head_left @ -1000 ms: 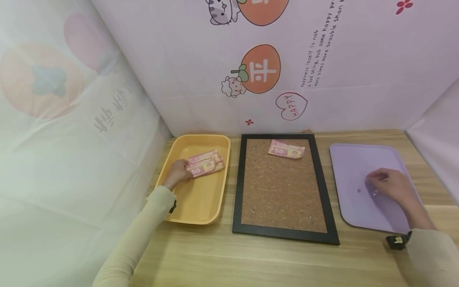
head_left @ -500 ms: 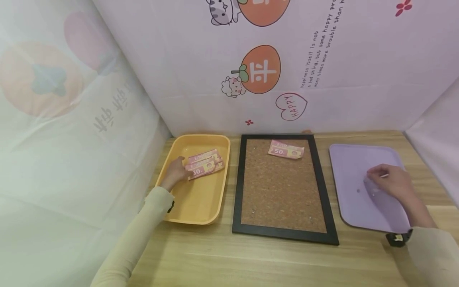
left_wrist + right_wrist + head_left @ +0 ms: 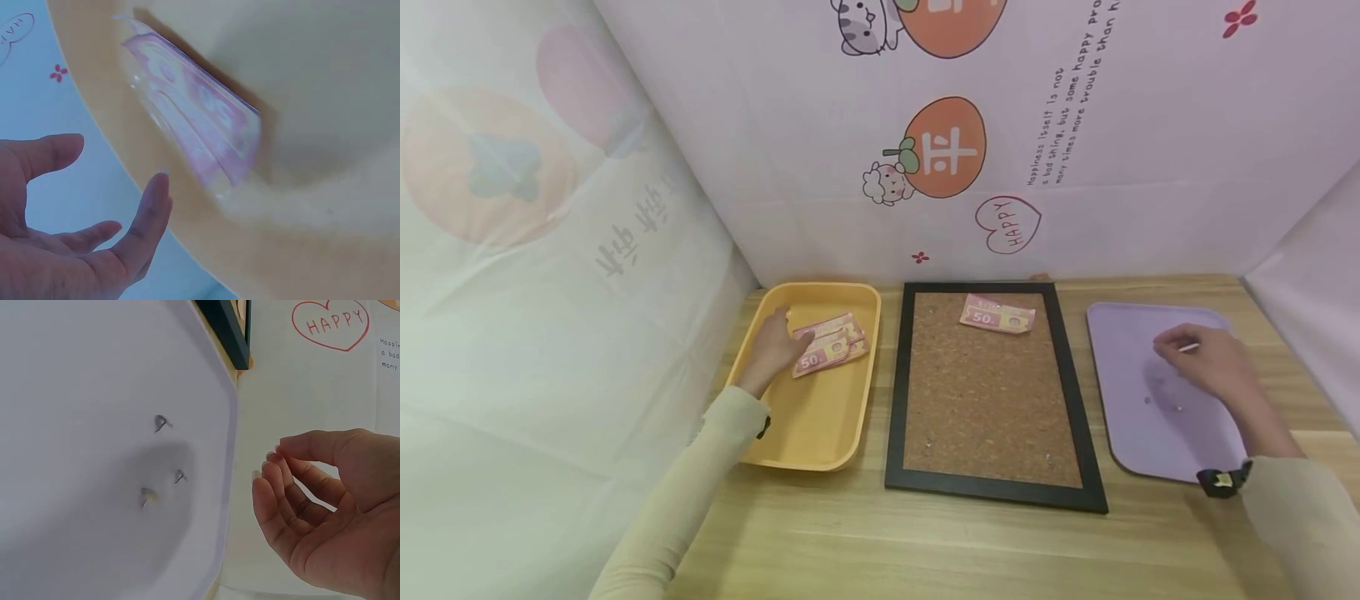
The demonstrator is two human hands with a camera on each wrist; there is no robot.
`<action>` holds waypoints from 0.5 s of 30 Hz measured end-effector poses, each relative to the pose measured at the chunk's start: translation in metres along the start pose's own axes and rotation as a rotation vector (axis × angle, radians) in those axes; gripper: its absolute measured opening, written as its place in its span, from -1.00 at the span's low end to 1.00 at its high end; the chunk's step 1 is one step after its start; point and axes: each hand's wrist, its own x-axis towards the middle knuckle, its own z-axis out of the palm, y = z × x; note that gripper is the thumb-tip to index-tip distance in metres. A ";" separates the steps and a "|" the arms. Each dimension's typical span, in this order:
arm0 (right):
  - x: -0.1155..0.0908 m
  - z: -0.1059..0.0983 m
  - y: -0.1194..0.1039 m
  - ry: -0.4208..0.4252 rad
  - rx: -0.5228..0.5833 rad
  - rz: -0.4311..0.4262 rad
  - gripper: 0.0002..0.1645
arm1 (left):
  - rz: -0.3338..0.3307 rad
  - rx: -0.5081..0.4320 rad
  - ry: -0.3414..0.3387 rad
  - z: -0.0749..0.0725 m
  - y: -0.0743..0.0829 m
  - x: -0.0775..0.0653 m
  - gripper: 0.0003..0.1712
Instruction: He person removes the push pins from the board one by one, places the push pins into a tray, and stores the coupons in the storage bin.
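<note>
My left hand [image 3: 775, 342] hovers over pink and yellow paper coupons [image 3: 822, 359] in the yellow tray [image 3: 790, 433], thumb and fingers apart. In the left wrist view a gap separates the hand [image 3: 87, 237] from the coupons [image 3: 194, 106], which look glossy. Over the purple tray [image 3: 1120, 333], my right hand [image 3: 1210, 362] has its fingers bent, with the thumb tip against the forefinger. Whether something tiny sits between those tips is hidden. Below it lie small metal pushpins [image 3: 1177, 408]; three pushpins [image 3: 162, 422] show in the right wrist view.
Between the trays lies a black-framed cork board [image 3: 992, 400]. One coupon [image 3: 997, 314] is at its top, and small shiny bits [image 3: 1048, 458] show near its lower corners. Printed cloth [image 3: 820, 167] walls the back and sides of the wooden table [image 3: 925, 550].
My left hand has let go of the coupons' left edge and spread its fingers. My right hand has risen and shifted slightly away from the pushpins, toward the back.
</note>
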 end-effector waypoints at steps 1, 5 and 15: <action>0.001 -0.001 -0.004 0.001 0.004 -0.003 -0.63 | 0.008 -0.010 0.009 0.001 0.004 0.000 -0.04; 0.006 -0.001 -0.017 0.009 0.009 -0.024 -0.64 | 0.049 -0.051 0.038 0.006 0.020 0.000 -0.07; 0.026 0.003 -0.040 0.041 0.088 -0.053 -0.65 | 0.174 -0.176 0.074 0.022 0.057 0.003 -0.12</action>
